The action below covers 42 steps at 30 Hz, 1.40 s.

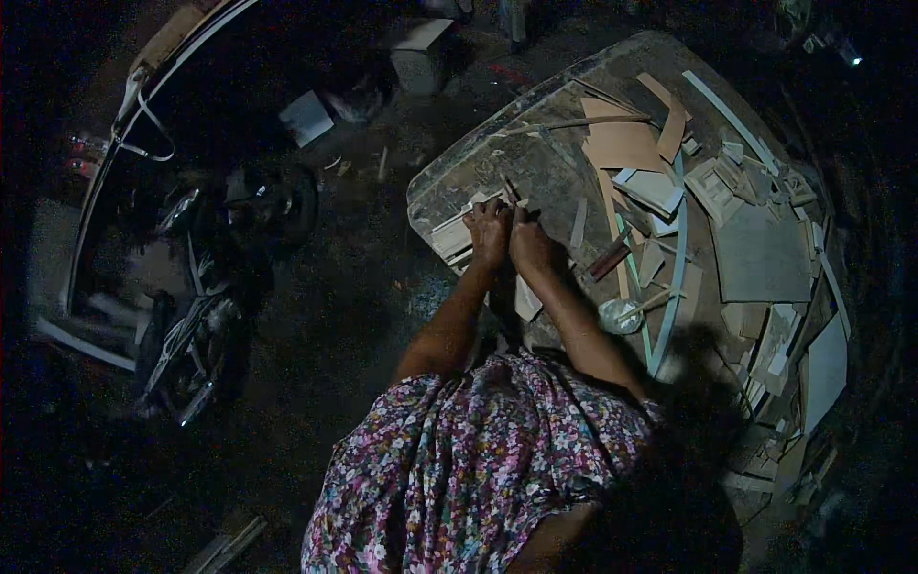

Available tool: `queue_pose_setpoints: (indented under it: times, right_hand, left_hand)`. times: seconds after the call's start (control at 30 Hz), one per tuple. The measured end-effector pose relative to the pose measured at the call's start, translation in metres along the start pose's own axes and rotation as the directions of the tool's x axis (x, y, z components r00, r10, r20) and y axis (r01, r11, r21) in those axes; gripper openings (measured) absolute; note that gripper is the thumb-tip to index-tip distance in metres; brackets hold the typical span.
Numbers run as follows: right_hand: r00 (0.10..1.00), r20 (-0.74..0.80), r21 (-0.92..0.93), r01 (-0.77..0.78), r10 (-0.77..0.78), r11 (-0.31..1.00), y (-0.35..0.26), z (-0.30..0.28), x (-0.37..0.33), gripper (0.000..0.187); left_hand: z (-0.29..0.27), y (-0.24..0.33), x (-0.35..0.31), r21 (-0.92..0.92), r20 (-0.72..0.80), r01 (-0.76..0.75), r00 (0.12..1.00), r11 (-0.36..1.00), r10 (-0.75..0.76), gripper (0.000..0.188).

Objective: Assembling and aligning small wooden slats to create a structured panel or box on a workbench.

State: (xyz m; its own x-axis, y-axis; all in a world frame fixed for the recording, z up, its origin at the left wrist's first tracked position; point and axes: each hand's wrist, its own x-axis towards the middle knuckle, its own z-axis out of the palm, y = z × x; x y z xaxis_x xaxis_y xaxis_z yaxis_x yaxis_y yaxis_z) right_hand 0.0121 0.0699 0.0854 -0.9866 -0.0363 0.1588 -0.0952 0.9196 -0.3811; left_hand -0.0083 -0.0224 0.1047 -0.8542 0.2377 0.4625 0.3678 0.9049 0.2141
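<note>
My left hand (pixel 490 232) is pressed down with bent fingers on a pale layered piece with straight ridges (pixel 453 234), at the left edge of the worktable (pixel 469 163). Right beside it, my right hand (pixel 535 253) is closed round a thin stick-like tool (pixel 510 187) that points away from me. In this dim light I cannot tell whether it is a blade or a pencil. A pale flat offcut (pixel 527 298) lies below my wrists.
To the right are a small round dish (pixel 621 317) with a stick across it, a dark red block (pixel 609 259), brown card sheets (pixel 622 139), a grey board (pixel 762 253), long pale strips (pixel 732 122) and several scraps. A motorbike-like shape (pixel 196 297) stands in the dark at left.
</note>
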Motion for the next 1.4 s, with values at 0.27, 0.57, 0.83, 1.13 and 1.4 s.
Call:
queue_pose_setpoints:
  times: [0.27, 0.57, 0.83, 1.13, 1.4]
  right_hand:
    - [0.967, 0.247, -0.099, -0.042, 0.066, 0.994, -0.02, -0.043, -0.028, 0.048]
    - [0.969, 0.219, -0.028, -0.109, 0.112, 0.994, -0.018, -0.014, -0.014, 0.046]
    - [0.988, -0.097, -0.05, 0.114, -0.119, 0.992, 0.016, 0.019, 0.002, 0.041]
    - [0.989, -0.113, -0.012, 0.093, -0.094, 0.996, -0.007, 0.009, -0.001, 0.046]
    - [0.998, 0.021, 0.061, 0.061, -0.062, 0.996, 0.0, -0.008, -0.008, 0.043]
  left_hand:
    - [-0.012, -0.002, -0.007, 0.002, 0.076, 0.06, 0.995, 0.998, -0.06, 0.022]
    - [-0.006, -0.01, -0.006, 0.0, 0.164, 0.112, 0.98, 0.994, -0.111, 0.02]
    - [0.001, 0.01, 0.006, -0.019, 0.048, 0.029, 0.998, 0.999, -0.028, 0.016]
    - [0.012, -0.011, -0.01, 0.093, 0.028, 0.049, 0.998, 0.994, -0.052, 0.021]
    - [-0.002, 0.001, -0.002, 0.014, -0.019, 0.082, 0.996, 0.997, -0.082, 0.014]
